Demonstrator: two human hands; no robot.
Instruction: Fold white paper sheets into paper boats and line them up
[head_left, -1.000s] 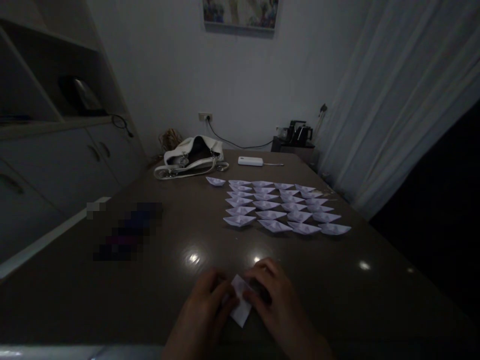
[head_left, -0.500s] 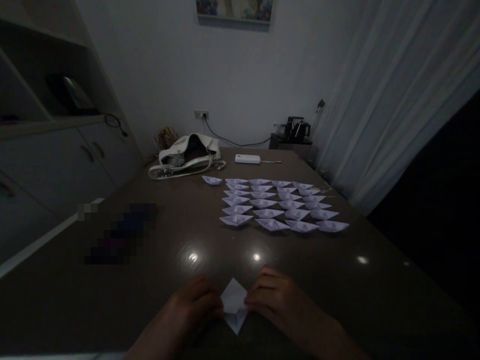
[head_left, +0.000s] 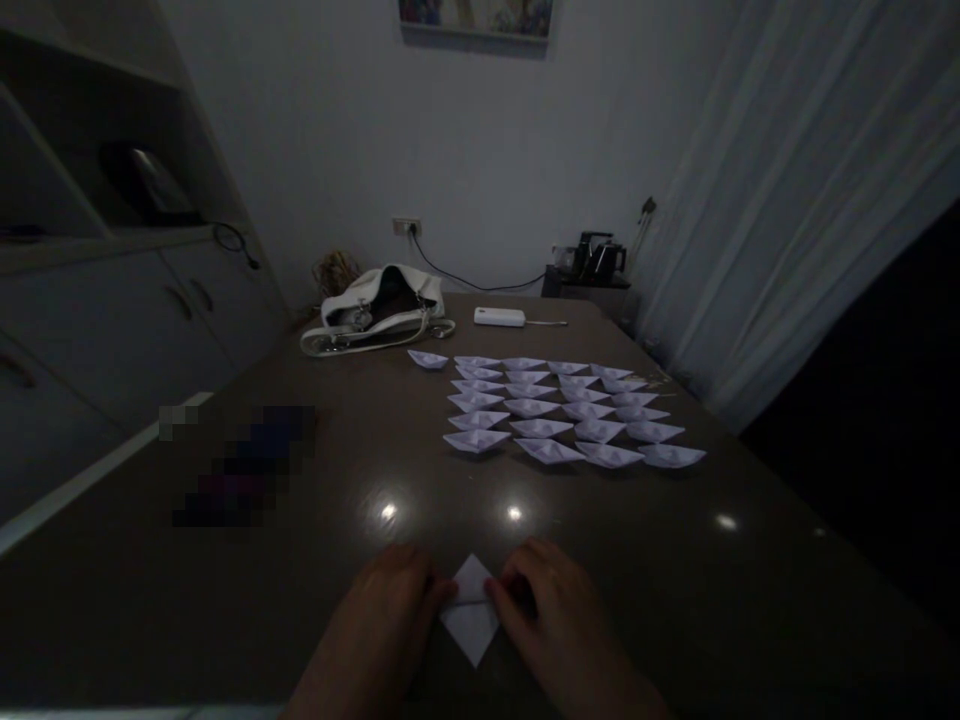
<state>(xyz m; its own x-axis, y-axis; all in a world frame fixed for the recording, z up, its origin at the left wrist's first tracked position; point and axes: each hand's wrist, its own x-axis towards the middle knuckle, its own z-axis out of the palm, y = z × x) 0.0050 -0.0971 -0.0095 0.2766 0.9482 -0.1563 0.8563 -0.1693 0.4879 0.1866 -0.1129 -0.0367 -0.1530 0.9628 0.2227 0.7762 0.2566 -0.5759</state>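
Note:
A small white folded paper (head_left: 470, 610), diamond-shaped, lies on the dark table (head_left: 360, 500) close to its near edge. My left hand (head_left: 394, 610) pinches the paper's left corner with curled fingers. My right hand (head_left: 551, 612) pinches its right corner the same way. Farther out on the table sit several finished white paper boats (head_left: 559, 415), laid out in neat rows.
A white handbag (head_left: 375, 310) lies at the table's far left and a white power bank (head_left: 499, 317) with a cable beside it. A blurred dark object (head_left: 240, 465) rests on the left. Cabinets stand left, a curtain right, a kettle (head_left: 596, 260) at the back.
The paper has turned from a tilted strip under my fingers into a flat diamond held at both side corners. My hands have drawn slightly apart and back toward me.

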